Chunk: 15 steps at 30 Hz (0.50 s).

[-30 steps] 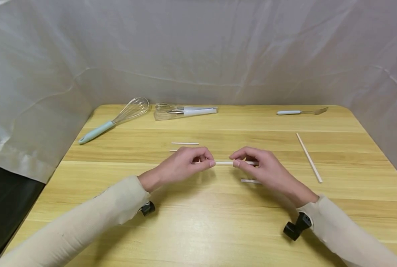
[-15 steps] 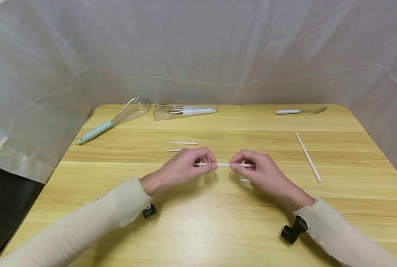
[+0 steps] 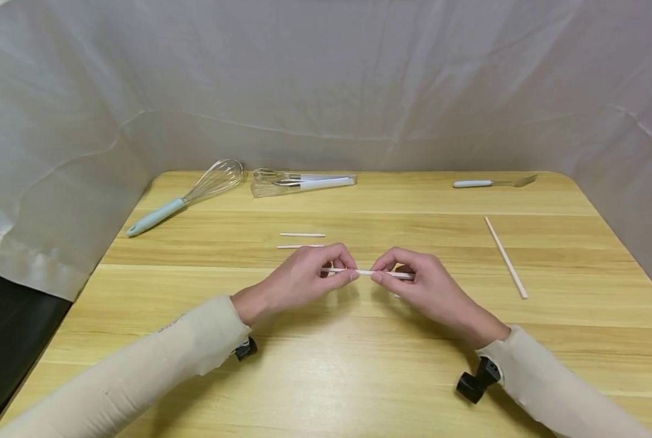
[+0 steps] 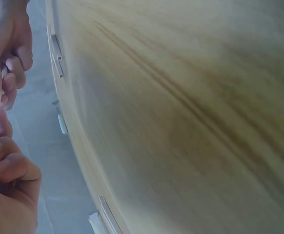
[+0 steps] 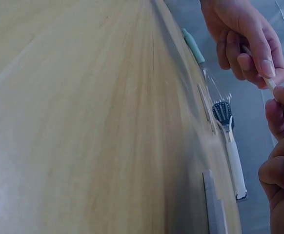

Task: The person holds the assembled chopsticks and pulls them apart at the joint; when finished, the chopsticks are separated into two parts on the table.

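Note:
Both hands hold a thin pale chopstick [image 3: 364, 272] level above the table, near its middle in the head view. My left hand [image 3: 304, 277] pinches it between thumb and fingers. Close by on the other side, my right hand [image 3: 419, 283] pinches it too, leaving a short bare stretch between the fingertips. The chopstick's right end dips slightly. Two short pale sticks, a far one [image 3: 302, 235] and a nearer one [image 3: 293, 247], lie just beyond the left hand. Under the right hand lies another stick [image 3: 397, 296], mostly hidden. A longer pale stick [image 3: 505, 258] rests to the right.
Along the back of the wooden table [image 3: 315, 377] lie a whisk [image 3: 185, 201] with a light-blue handle, white-handled utensils [image 3: 304, 182] in clear wrapping, and a fork-like utensil [image 3: 495, 182]. A grey curtain [image 3: 326, 79] closes off the back and sides.
My right hand has moved left, narrowing the gap between the hands. The chopstick's right end has dipped a little. My left hand has shifted slightly right; both keep their pinch.

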{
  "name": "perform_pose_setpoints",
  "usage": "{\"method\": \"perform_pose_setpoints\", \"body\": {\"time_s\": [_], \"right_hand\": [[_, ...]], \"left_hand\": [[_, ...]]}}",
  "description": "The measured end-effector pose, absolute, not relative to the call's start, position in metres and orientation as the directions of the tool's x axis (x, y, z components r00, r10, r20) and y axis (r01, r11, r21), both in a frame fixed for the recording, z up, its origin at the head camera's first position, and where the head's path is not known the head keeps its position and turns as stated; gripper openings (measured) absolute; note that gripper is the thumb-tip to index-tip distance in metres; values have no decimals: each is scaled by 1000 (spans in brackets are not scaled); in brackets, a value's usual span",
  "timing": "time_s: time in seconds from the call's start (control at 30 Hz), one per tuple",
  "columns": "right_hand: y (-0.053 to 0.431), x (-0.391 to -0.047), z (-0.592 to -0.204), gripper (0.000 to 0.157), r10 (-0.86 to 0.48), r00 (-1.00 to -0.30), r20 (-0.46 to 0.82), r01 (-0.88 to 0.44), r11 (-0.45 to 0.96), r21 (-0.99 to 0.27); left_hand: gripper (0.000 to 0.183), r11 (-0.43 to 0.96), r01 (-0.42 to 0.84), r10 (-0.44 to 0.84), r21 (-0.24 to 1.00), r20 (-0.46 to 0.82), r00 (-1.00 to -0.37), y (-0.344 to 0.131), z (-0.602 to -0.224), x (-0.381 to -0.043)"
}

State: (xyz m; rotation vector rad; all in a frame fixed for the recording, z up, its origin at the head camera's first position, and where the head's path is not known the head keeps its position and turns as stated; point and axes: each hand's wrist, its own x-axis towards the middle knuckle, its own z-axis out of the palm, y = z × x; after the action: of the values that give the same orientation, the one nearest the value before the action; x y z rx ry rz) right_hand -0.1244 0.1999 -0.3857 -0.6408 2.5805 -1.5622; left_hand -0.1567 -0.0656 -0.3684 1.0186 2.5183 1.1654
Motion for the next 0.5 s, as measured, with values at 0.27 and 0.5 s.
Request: {"method": "perform_pose_setpoints", "body": {"time_s": [0.27, 0.5], "right_hand": [[203, -125, -380, 4, -421, -894, 151, -332, 399, -855], [208, -124, -377, 6, -448, -881, 154, -356, 411, -839]], "left_hand": [[7, 451, 518, 652, 727, 127, -747, -63, -370, -156], [8, 417, 551, 669, 723, 167, -725, -61, -369, -154]]}}
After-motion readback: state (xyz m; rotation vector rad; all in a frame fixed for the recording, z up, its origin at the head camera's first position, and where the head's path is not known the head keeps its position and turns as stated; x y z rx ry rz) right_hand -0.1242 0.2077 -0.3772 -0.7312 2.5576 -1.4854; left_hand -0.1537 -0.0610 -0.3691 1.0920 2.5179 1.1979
